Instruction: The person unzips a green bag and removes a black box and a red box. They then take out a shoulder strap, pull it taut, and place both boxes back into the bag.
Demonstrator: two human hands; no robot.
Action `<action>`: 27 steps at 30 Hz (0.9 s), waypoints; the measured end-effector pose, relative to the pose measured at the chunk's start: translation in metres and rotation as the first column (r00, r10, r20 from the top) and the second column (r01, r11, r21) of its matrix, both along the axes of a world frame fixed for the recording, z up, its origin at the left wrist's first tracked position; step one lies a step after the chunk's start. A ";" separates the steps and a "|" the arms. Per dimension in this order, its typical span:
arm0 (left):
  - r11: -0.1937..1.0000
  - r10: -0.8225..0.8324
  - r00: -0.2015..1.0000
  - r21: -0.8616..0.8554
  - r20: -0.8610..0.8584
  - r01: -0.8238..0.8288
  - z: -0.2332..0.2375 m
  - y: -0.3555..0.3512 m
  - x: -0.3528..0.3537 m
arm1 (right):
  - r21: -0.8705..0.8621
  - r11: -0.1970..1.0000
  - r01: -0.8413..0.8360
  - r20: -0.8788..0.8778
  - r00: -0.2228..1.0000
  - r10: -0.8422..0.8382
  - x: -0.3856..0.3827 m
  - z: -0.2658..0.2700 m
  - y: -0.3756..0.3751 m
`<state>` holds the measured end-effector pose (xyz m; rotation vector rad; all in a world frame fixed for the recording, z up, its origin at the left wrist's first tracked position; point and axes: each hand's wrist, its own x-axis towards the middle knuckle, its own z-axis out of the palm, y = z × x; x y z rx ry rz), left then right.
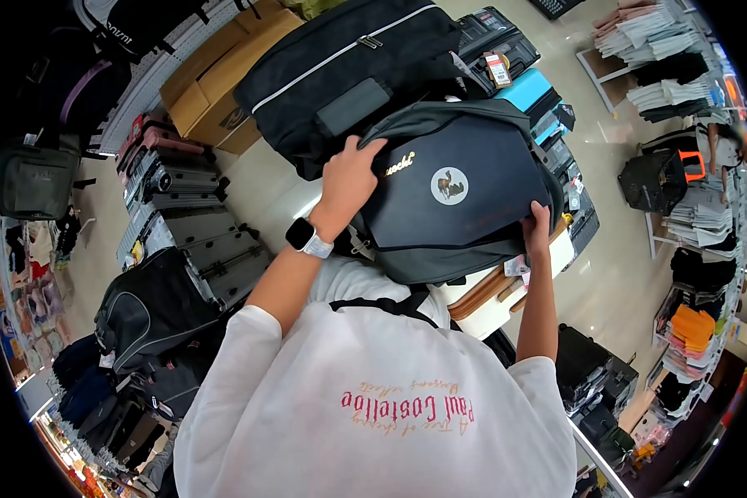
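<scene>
A dark grey backpack lies in front of me on top of luggage, its opening spread around a flat navy board. The board carries gold lettering and a round white emblem with an animal on it. My left hand, with a watch on its wrist, is closed at the upper left edge of the backpack and board; its fingertips are partly hidden. At the lower right my right hand grips the board's edge, thumb on top and fingers hidden underneath.
Beyond the backpack lies a large black travel bag with a white zip. A cardboard box stands at the upper left. Suitcases and a black bag crowd my left. Clothing racks and a black basket are on the right.
</scene>
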<state>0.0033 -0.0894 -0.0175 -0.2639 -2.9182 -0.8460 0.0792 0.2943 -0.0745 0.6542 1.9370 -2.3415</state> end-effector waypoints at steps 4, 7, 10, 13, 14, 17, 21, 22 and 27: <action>0.974 -0.121 0.989 -0.200 -0.082 0.102 0.016 0.034 -0.016 | -0.058 0.998 -0.030 -0.059 0.998 0.026 0.001 -0.010 0.004; 0.879 -0.185 0.977 -0.463 -0.110 0.114 0.042 0.060 -0.025 | -0.095 0.995 -0.012 -0.063 0.998 0.006 0.008 -0.021 0.010; 0.906 -0.384 0.881 -0.296 -0.277 0.302 0.056 0.095 -0.053 | -0.087 0.996 -0.025 -0.073 0.997 0.019 0.010 -0.012 0.005; 0.870 -0.491 0.774 -0.280 -0.401 0.407 0.035 0.121 -0.095 | -0.124 0.992 -0.038 -0.093 0.995 0.027 0.008 -0.018 0.008; 0.846 -0.530 0.734 -0.331 -0.426 0.419 0.025 0.126 -0.109 | -0.123 0.992 -0.033 -0.098 0.995 0.021 0.008 -0.017 0.009; 0.797 -0.594 0.774 -0.295 -0.218 0.528 -0.007 0.141 -0.139 | -0.115 0.992 -0.047 -0.092 0.995 0.037 0.008 -0.014 0.008; 0.820 -0.533 0.840 -0.185 0.102 0.542 -0.006 0.148 -0.156 | -0.137 0.990 0.041 -0.036 0.998 -0.046 0.007 -0.005 0.001; 0.874 -0.462 0.872 -0.085 0.160 0.479 -0.003 0.148 -0.156 | -0.129 0.991 0.043 -0.028 0.999 -0.046 0.007 -0.005 0.001; 0.940 -0.328 0.897 0.007 0.297 0.341 -0.006 0.153 -0.170 | -0.101 0.994 0.035 -0.011 0.999 -0.037 0.004 0.007 -0.002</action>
